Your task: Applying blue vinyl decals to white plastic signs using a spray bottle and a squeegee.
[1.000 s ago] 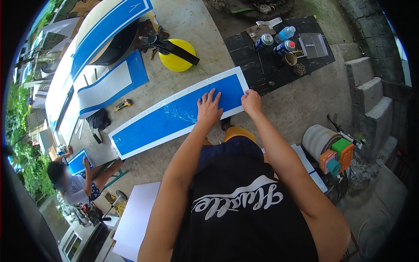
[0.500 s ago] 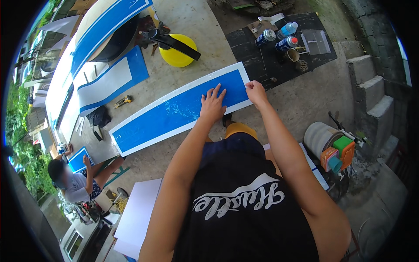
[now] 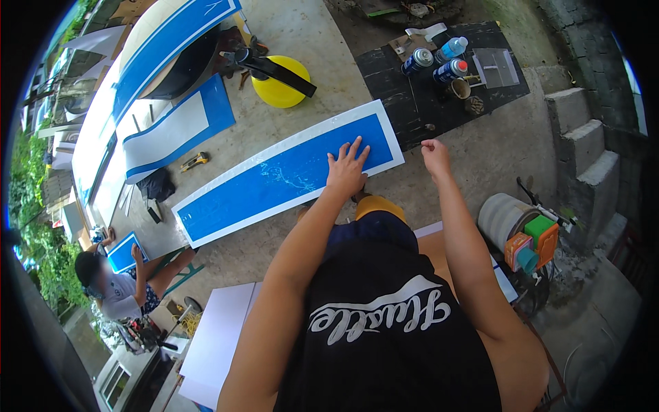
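A long blue panel with a white border (image 3: 237,199) lies across the near edge of the table, whitish wet-looking streaks on its blue surface. Fingers spread, my left hand (image 3: 347,169) rests flat on the blue area near the panel's right end. Just beyond that end, my right hand (image 3: 436,159) is held off the panel, thumb and fingers pinched together. Whether a thin piece sits in that pinch is too small to make out.
Behind the panel stand a yellow pump sprayer (image 3: 278,93), a utility knife (image 3: 194,161) and a curled blue-and-white sheet (image 3: 220,103). Several spray cans (image 3: 449,70) stand on a black board (image 3: 384,82) at right. A person (image 3: 120,288) works on a small blue panel at left.
My right hand has moved right and slightly down, away from the panel's right end. My left hand has slid a little to the right across the blue surface.
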The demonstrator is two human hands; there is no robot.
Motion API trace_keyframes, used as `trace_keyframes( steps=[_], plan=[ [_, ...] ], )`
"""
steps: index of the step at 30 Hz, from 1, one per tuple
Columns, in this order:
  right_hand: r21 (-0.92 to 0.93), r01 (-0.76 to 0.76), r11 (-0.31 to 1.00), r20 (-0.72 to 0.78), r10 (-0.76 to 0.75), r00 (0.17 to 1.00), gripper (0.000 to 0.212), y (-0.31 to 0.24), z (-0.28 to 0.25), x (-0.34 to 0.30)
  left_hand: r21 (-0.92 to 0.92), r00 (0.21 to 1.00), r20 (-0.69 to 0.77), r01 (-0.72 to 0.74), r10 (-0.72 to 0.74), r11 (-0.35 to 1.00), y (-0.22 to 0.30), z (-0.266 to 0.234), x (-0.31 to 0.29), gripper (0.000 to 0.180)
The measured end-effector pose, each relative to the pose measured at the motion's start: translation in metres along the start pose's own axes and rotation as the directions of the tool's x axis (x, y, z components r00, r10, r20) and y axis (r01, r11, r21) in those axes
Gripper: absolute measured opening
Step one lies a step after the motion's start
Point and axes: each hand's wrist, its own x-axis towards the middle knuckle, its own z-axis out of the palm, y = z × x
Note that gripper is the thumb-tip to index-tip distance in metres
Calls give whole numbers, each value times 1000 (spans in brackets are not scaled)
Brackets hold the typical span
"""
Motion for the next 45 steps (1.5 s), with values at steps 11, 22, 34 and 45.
trace_keyframes(
  steps=[11,22,34,45],
  plan=[
    [-213,352,912,90,-340,936,27,-24,40,-19,-179,981,-193,-48,13,983,-15,14,7,61],
    [-342,125,931,21,-125,992,30,-56,66,-23,-94,976,-208,51,-70,994,-16,13,-16,76],
    [-312,184,932,-55,-212,976,25,-30,63,-22,-72,976,-209,53,-66,996,-13,14,-16,81],
    [-60,116,991,-64,-120,991,23,-4,43,-8,-25,981,-185,55,-59,998,-15,19,-15,85]
  ],
)
